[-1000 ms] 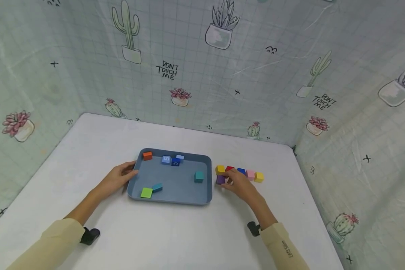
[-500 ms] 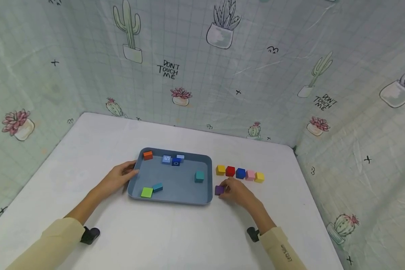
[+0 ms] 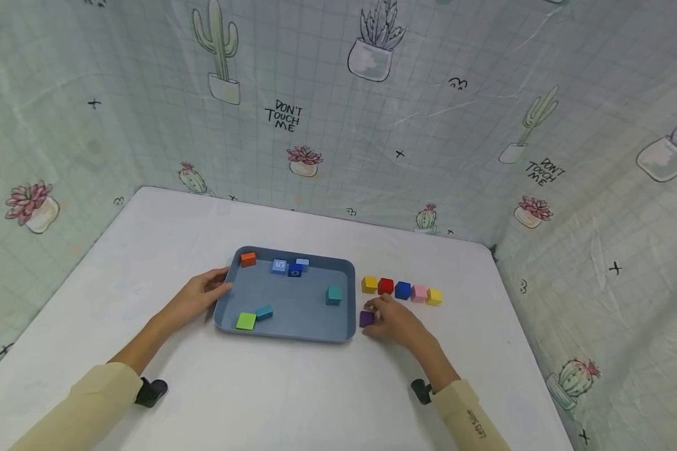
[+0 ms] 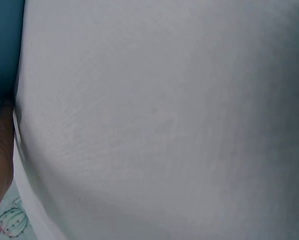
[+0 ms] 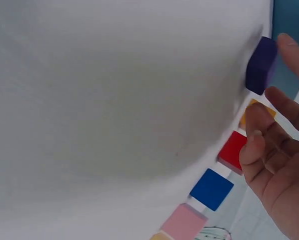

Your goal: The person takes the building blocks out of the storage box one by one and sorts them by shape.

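The right hand [image 3: 392, 321] rests on the white table [image 3: 293, 394] just right of the blue tray [image 3: 346, 300], its thumb and fingertips touching the purple cube [image 3: 366, 318]; in the right wrist view the fingers [image 5: 262, 135] look loosely spread around the cube [image 5: 261, 65] rather than clamped on it, so it reads as a light touch, not a firm pinch. The purple cube sits on the table, close beside the tray's right wall and apart from the row behind it: yellow cube [image 3: 369, 284], red cube [image 3: 385, 286], blue cube [image 3: 403, 290], pink cube [image 3: 419, 292] and a second yellow cube [image 3: 434, 296], set side by side. The left hand [image 3: 199, 299] lies at the tray's left rim with relaxed fingers touching the edge; the left wrist view shows only tabletop and a sliver of the tray, so no more of that hand's fingers can be told. Inside the tray lie an orange block [image 3: 248, 258], three blue blocks near the far wall [image 3: 287, 267], a teal block [image 3: 333, 294], a green block [image 3: 245, 321] and another teal one [image 3: 264, 312]. By my judgement the step in hand is the setting of the purple cube in front of the row; a next move would call for squaring it under the first yellow cube without nudging its neighbours.
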Motion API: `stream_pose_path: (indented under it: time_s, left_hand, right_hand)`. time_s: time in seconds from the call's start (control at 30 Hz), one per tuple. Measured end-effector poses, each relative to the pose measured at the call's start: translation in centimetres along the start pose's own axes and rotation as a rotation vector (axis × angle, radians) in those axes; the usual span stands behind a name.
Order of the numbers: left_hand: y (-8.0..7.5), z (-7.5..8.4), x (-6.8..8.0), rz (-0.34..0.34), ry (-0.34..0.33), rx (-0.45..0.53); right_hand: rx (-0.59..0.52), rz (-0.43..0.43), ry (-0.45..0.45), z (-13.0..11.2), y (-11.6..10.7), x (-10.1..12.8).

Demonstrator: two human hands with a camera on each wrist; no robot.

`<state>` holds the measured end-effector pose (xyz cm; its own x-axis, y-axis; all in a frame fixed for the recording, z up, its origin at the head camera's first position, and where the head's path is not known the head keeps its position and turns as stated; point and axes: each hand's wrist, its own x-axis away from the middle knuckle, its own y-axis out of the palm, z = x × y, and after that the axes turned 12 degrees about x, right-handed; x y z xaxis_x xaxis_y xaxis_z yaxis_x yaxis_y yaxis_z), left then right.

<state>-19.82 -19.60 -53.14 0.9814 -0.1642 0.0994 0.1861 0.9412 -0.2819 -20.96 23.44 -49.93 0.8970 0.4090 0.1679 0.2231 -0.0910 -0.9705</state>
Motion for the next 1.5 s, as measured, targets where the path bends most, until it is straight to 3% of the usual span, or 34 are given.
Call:
stream_pose_path:
  time_s: [0.2, 0.33, 0.53, 0.93, 1.37, 1.5]
  left_hand:
    - [-0.1, 0.1, 0.1, -0.003, 0.007, -0.006]
    - [-0.1, 0.2, 0.1, -0.006, 0.008, 0.000]
    - [-0.1, 0.0, 0.0, -0.008, 0.016, -0.004]
    - [-0.1, 0.2, 0.0, -0.009, 0.009, 0.002]
    - [-0.1, -0.1, -0.2, -0.007, 0.033, -0.005]
    - [-0.1, -0.1, -0.2, -0.003, 0.029, -0.009]
  right_hand:
    - [-0.017, 0.061, 0.015, -0.3, -1.2, -0.2]
    - [-0.047, 0.111, -0.025, -0.6, -1.7, -0.7]
    - [-0.009, 0.165, -0.127, -1.7, -2.1, -1.2]
    - [0.069, 0.171, -0.241, -3.8, -2.9, -2.5]
    - [0.217, 0.200, -0.379, -6.2, -4.2, -5.9]
    - [0.242, 0.187, -0.384, -6.5, -4.5, -6.9]
